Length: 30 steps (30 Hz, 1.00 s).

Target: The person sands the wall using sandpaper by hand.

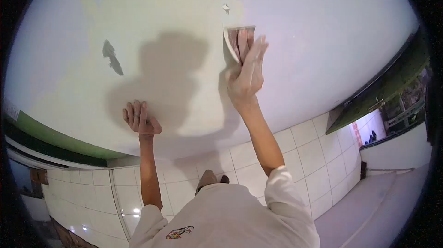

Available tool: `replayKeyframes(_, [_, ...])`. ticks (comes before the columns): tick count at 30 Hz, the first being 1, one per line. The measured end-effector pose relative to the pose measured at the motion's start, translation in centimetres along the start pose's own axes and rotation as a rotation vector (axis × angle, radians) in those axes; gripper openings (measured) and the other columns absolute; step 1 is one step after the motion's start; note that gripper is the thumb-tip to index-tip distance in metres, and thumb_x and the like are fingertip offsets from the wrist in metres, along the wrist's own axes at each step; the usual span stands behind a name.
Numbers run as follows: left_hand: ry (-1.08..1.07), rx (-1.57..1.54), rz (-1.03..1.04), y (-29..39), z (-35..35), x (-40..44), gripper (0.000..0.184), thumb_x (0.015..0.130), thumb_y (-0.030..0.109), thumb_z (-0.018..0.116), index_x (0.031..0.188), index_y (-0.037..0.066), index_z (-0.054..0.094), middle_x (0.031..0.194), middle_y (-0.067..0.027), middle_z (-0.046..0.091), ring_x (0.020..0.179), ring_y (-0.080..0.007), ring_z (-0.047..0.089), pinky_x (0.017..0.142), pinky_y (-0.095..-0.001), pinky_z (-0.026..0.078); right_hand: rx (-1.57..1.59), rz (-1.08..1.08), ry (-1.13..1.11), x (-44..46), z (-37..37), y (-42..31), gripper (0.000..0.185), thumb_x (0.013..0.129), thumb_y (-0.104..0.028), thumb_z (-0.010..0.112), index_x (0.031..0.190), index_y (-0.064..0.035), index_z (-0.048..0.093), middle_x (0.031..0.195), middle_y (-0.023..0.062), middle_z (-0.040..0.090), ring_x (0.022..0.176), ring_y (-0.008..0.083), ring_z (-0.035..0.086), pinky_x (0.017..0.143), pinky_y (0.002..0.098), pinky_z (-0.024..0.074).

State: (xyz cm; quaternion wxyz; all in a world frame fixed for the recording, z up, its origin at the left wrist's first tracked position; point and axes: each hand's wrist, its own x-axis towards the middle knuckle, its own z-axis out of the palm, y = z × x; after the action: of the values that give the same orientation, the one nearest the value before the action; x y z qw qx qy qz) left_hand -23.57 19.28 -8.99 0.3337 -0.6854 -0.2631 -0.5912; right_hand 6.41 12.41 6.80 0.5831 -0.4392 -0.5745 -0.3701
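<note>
My right hand [247, 75] is raised against the pale wall [318, 45] and holds a curved sheet of what looks like sandpaper [233, 40]. The fingers lie over the sheet, and its left edge curls away from the wall. Lower and to the left, my left hand [140, 119] is at the wall with its fingers slightly bent and apart, nothing in it. Whether its fingertips touch the surface is hard to tell. A grey bare patch [111, 56] marks the wall above my left hand, and a small chipped spot [225, 7] lies above the sheet.
My shadow falls across the wall between the hands. White floor tiles [258, 167] run below, with my feet [210, 179] near the wall's base. A dark green door [364, 105] stands on the right by an opening. Green trim [55, 139] edges the wall at left.
</note>
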Motion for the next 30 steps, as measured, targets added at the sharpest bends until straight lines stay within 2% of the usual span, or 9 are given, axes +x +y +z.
replayKeyframes(5, [-0.038,0.015,-0.006,-0.5,-0.4,-0.1,0.055,0.084,0.03,0.042,0.128,0.004,0.062,0.136,-0.0152,0.058,0.136,-0.0368,0.044,0.118,-0.0501,0.021,-0.013,0.057,-0.135,-5.6,-0.4,-0.2,0.073,0.065,0.026,0.038,0.137,0.0238,0.029,0.13,0.023,0.06,0.125,0.0404,0.054,0.108,0.0614,0.0341])
replayKeyframes(9, [-0.011,0.01,-0.02,0.2,0.2,0.1,0.054,0.083,0.03,0.043,0.127,0.003,0.063,0.133,-0.0161,0.06,0.136,-0.0365,0.043,0.119,-0.0497,0.02,0.004,0.023,-0.022,-3.5,0.0,0.4,0.075,0.064,0.026,0.038,0.138,0.023,0.028,0.132,0.0217,0.059,0.125,0.0399,0.054,0.109,0.0616,0.0332])
replayKeyframes(12, [-0.018,-0.016,-0.016,0.5,-0.1,0.1,0.054,0.084,0.03,0.043,0.126,0.003,0.063,0.132,-0.0162,0.06,0.137,-0.0364,0.043,0.119,-0.0496,0.021,0.013,0.056,-0.058,-1.9,-0.3,-0.1,0.076,0.063,0.026,0.037,0.139,0.0228,0.028,0.133,0.0221,0.058,0.127,0.0403,0.053,0.109,0.0618,0.0328])
replayKeyframes(17, [0.019,-0.027,-0.012,0.3,0.1,0.0,0.053,0.085,0.03,0.043,0.125,0.003,0.063,0.132,-0.0165,0.06,0.137,-0.0366,0.043,0.118,-0.0498,0.021,-0.039,0.047,-0.116,-4.9,-0.9,-0.5,0.073,0.066,0.027,0.038,0.139,0.0225,0.027,0.133,0.0225,0.058,0.126,0.0416,0.052,0.108,0.0615,0.0342])
replayKeyframes(21, [0.0,-0.023,-0.01,0.5,0.0,0.3,0.053,0.086,0.031,0.041,0.126,0.004,0.063,0.132,-0.0166,0.061,0.137,-0.0364,0.043,0.118,-0.05,0.021,0.011,0.087,-0.078,-0.9,-0.8,-1.2,0.074,0.065,0.027,0.038,0.139,0.0226,0.027,0.134,0.0217,0.058,0.127,0.0414,0.051,0.107,0.0598,0.0369])
replayKeyframes(25, [-0.005,-0.01,-0.007,0.4,-0.1,0.4,0.053,0.088,0.031,0.04,0.127,0.005,0.063,0.134,-0.0158,0.06,0.137,-0.0363,0.042,0.117,-0.05,0.022,-0.016,0.095,-0.124,-3.9,-0.9,-1.2,0.075,0.065,0.026,0.04,0.138,0.0229,0.027,0.134,0.0226,0.057,0.127,0.042,0.051,0.107,0.0604,0.0359])
replayKeyframes(30, [-0.018,0.015,-0.014,0.3,0.1,0.2,0.053,0.086,0.031,0.04,0.127,0.004,0.063,0.135,-0.0159,0.059,0.137,-0.0369,0.043,0.117,-0.0502,0.022,0.018,0.067,-0.088,-1.9,-0.7,-0.9,0.073,0.065,0.024,0.042,0.137,0.0237,0.029,0.135,0.0244,0.056,0.129,0.0415,0.05,0.109,0.0597,0.0332])
